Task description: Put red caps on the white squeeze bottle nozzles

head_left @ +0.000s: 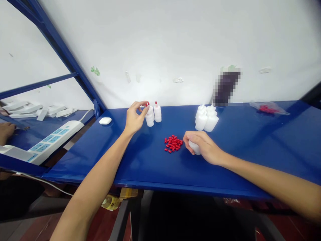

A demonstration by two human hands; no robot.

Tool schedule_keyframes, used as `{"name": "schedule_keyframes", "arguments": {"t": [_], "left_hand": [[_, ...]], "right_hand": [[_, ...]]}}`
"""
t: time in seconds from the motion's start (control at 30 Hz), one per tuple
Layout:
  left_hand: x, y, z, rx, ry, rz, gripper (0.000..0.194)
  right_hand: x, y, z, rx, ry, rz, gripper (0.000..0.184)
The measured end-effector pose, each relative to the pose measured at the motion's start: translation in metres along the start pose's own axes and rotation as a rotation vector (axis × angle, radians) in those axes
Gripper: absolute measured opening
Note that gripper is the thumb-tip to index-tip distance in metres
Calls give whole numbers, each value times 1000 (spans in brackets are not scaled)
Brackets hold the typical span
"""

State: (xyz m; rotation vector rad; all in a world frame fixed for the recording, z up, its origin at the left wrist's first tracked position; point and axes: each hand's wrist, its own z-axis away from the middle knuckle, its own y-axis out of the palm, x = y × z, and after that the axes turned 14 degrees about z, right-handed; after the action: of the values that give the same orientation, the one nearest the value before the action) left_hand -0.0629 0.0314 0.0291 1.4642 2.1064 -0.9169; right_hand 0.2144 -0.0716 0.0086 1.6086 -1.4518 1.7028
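My left hand (pixel 135 117) pinches the red-tipped top of a small white squeeze bottle (pixel 150 121), which is upright at the table's left-back. Close beside it stand other white bottles with red caps (pixel 157 113). Wrapped in the fingers of my right hand (pixel 204 145) is a white bottle (pixel 194 147); most of it, including its top, is hidden. Just left of that hand lies a loose pile of small red caps (pixel 173 143). Behind the right hand, several white bottles without red caps (pixel 201 122) stand grouped together.
The blue table (pixel 150 160) meets a white wall. A white oval case (pixel 105 121) lies at left, a plastic bag with red pieces (pixel 269 108) at back right. Beyond the blue frame are a power strip (pixel 54 140) and another person's hand (pixel 6 132).
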Motion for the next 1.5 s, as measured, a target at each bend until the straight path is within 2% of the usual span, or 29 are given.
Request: {"name": "schedule_keyframes", "arguments": {"t": [0.13,0.23,0.3,0.37,0.43,0.57,0.6,0.67,0.73,0.9,1.1,1.23,1.3,1.43,1.5], "left_hand": [[-7,-3,0,-114,52,-41,31],[-16,-4,1,-198,88,-21,22],[-24,-3,4,-197,101,-18,16],[-31,1,10,-143,105,-34,16],[-38,7,17,19,69,-55,16],[-48,20,28,645,-116,-89,16],[-49,21,29,761,-145,-98,16],[-49,20,29,864,-172,-97,18],[-47,16,27,904,-192,-68,21],[-42,8,23,1023,-347,70,38],[-40,12,24,1025,-283,29,30],[-37,15,25,998,-339,24,24],[-37,18,27,889,-319,74,22],[-51,35,39,579,-274,283,23],[-63,45,47,517,-277,407,23]], "right_hand": [[-1,0,1,3,-7,-7,43],[-1,-1,1,5,-3,-10,43],[-1,-1,1,6,1,-14,43],[-2,0,1,4,7,-14,43],[-4,0,2,-19,-7,-5,42],[-7,-1,3,-105,-93,63,41],[-6,-1,3,-113,-99,85,39],[-4,-1,3,-103,-88,117,33],[-2,-2,3,-87,-72,132,30],[-3,-1,4,-88,-71,162,37],[-6,0,6,-60,-106,188,42],[-4,0,5,-60,-97,191,42],[-4,0,4,-85,-90,195,42],[-3,-1,1,-189,-110,293,39],[-3,-1,1,-217,-141,395,39]]}}
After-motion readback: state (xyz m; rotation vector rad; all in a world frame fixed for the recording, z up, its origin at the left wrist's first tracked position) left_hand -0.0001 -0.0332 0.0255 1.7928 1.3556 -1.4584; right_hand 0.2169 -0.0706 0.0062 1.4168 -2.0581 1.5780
